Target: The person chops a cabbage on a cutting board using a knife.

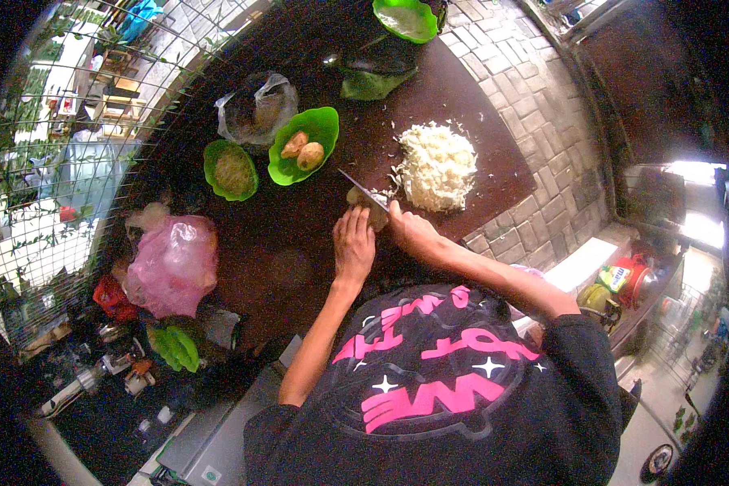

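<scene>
My left hand [354, 239] is closed on a pale, roundish piece of food [355, 197], pressing it to the dark brown table; its exact kind is hard to make out. In my right hand [413, 233] is a knife [362, 187], its thin blade pointing up and left across that piece. White shreds cling beside the blade. Just to the right lies a heap of white, finely cut shreds [436, 168]. Beyond my left hand stands a green leaf-shaped bowl [329, 121] with brownish, potato-like lumps [309, 156] in it.
Farther left are a green bowl [211, 159] of shreds and a clear plastic bag [239, 121]. A green bowl [421, 31] of something whitish stands at the far edge. A pink plastic bag [174, 263] sits left, near wire mesh [49, 186]. Brick paving [535, 121] borders the table's right.
</scene>
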`<move>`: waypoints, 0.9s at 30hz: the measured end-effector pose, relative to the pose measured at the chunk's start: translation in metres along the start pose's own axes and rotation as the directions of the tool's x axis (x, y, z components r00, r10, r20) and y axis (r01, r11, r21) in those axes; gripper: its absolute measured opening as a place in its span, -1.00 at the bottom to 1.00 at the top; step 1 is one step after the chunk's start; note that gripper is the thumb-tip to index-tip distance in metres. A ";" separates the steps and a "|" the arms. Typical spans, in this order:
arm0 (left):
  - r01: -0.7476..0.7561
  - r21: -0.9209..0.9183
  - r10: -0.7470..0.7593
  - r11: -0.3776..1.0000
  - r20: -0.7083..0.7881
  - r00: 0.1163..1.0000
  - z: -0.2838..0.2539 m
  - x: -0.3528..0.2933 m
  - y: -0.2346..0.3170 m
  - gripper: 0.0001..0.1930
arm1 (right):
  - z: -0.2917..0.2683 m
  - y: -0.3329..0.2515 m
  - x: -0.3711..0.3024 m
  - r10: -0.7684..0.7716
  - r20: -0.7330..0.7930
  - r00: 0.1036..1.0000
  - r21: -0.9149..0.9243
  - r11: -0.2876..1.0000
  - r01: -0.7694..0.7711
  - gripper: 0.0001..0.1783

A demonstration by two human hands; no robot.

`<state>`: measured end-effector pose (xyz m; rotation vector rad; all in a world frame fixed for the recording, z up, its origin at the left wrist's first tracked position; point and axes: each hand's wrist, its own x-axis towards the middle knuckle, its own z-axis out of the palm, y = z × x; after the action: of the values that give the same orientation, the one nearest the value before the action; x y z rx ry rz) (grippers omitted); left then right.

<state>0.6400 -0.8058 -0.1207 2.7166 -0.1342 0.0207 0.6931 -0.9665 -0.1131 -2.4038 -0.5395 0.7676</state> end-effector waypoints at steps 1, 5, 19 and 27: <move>0.011 -0.015 -0.011 1.000 0.007 1.000 0.000 0.001 0.000 -0.57 | -0.001 0.001 0.002 0.028 0.011 1.000 -0.027 0.999 -0.028 -0.77; 0.029 0.049 -0.031 0.998 0.050 0.998 0.000 -0.007 -0.008 -0.58 | -0.005 -0.023 -0.006 0.053 0.068 0.996 0.059 0.997 -0.057 -0.77; 0.024 0.004 -0.024 1.000 -0.025 0.999 -0.004 0.000 0.004 -0.61 | -0.018 -0.015 -0.003 0.057 -0.010 0.998 0.042 0.998 -0.057 -0.77; 0.016 0.029 -0.014 0.999 -0.051 0.999 0.001 -0.002 0.001 -0.62 | 0.001 -0.002 -0.002 0.013 -0.074 0.997 -0.024 1.000 -0.015 -0.71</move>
<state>0.6375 -0.8069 -0.1213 2.7438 -0.0998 0.0876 0.6901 -0.9655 -0.1115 -2.4500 -0.5055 0.6785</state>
